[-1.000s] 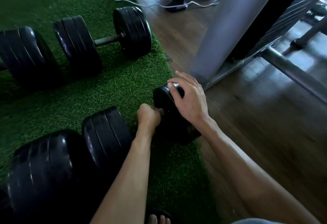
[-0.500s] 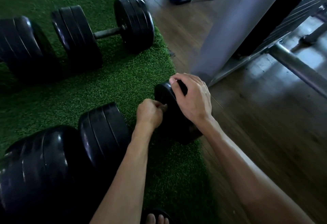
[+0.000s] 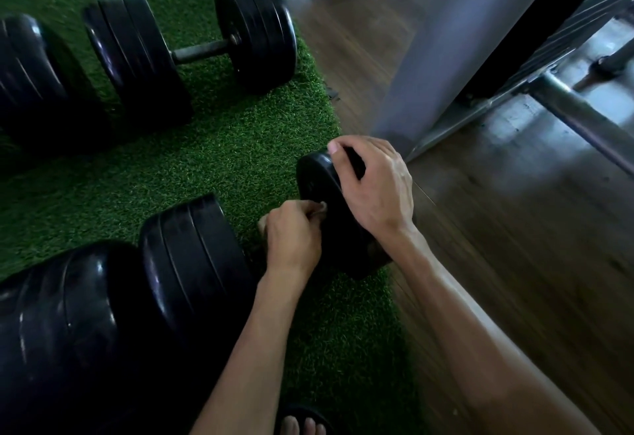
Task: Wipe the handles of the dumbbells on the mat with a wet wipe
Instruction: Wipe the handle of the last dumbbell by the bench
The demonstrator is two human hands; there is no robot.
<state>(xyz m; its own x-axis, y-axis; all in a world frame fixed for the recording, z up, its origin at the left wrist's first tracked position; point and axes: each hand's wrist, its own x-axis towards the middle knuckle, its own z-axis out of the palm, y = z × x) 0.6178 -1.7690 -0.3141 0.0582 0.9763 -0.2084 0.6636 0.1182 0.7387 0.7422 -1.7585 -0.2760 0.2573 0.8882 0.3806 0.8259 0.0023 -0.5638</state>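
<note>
At the frame's centre my left hand (image 3: 291, 235) curls round the hidden handle of the nearest black plate-loaded dumbbell (image 3: 192, 249), a scrap of pale wet wipe (image 3: 320, 208) showing at the knuckles. My right hand (image 3: 372, 187) clasps its outer plate's rim. I judge this handle mid-wipe; the upper dumbbell's grey metal handle (image 3: 202, 51) looks untouched. On the green artificial-turf mat (image 3: 240, 146) I count four dumbbells, two partly cropped at left.

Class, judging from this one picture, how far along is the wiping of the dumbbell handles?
Done: nothing shows as finished. In hand: the left hand grips a wipe round the near dumbbell's handle, while the right hand steadies its end plate. Left: the far dumbbell's bare handle, untouched.
</note>
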